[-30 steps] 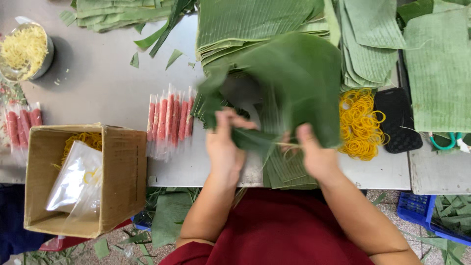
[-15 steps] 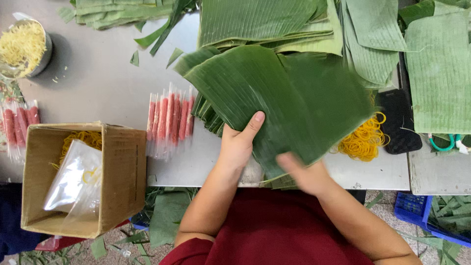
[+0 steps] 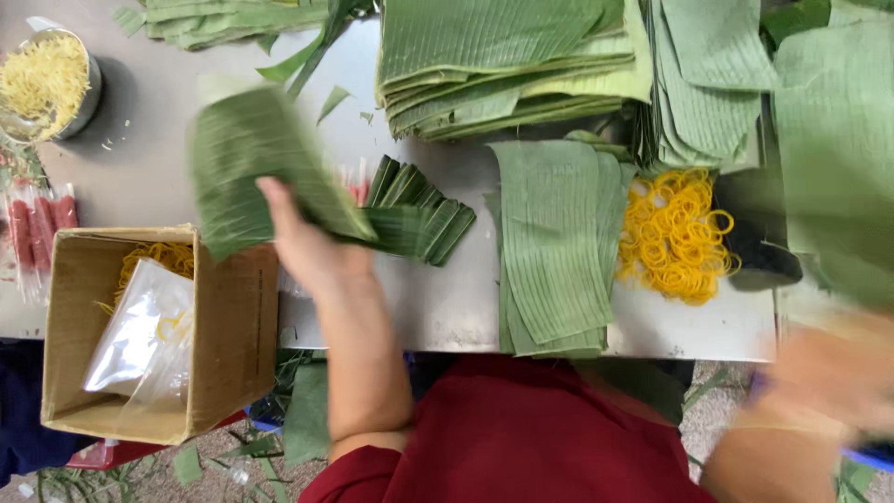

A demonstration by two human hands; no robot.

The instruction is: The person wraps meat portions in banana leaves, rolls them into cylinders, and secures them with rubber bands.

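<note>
Leaf bundle [image 3: 256, 168], blurred, sits gripped in the left hand [image 3: 312, 251] above the tabletop [image 3: 438, 298] beside a cardboard box [image 3: 223, 335], while the right hand [image 3: 833, 373], a blur off the tabletop's right edge, is too smeared to tell open from closed.

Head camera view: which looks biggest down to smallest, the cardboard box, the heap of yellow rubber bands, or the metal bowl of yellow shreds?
1. cardboard box, clearly largest.
2. heap of yellow rubber bands.
3. metal bowl of yellow shreds, smallest, though the frame edge cuts it off, so this is less sure.
</note>
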